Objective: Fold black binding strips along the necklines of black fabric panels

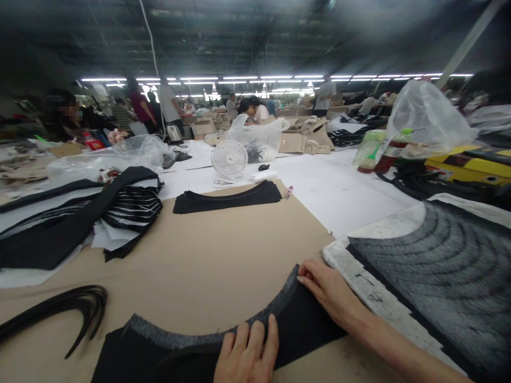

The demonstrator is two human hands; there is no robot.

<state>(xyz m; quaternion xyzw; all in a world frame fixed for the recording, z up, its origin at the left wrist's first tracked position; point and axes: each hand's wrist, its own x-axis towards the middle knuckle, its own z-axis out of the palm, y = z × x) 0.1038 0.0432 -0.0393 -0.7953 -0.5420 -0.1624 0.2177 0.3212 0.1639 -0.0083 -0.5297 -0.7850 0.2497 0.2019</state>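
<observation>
On the near edge of the brown sheet (207,266), close to the person, lies a black cloth piece (315,324) with a long curved edge, and a fuzzy gray strip (191,340) runs along that curve. The left hand (248,354) rests on the cloth near the middle of the curve, its fingers side by side and pressed down flat, holding nothing between them; this likely stops the cloth from sliding. The right hand (325,290) is at the top right tip, with thumb and finger pinched together on the cloth's corner, perhaps so the edge lies straight and does not curl. With one hand in the middle and one at the end, the bit of curve between them can be held smooth. Just right of the cloth, gray pieces (459,276) lie on a smudged white board (383,298), probably put there to be easy to reach. To the left are some thin black strips (80,298), bent over at one end, and behind them a messy pile of black and white pieces (56,234). Further up the sheet sits a small black stack (229,200), with little pink snips (288,192) just beside it. Past that, on the white table (331,189), a small fan (230,159) faces this way, maybe to cool the person.
</observation>
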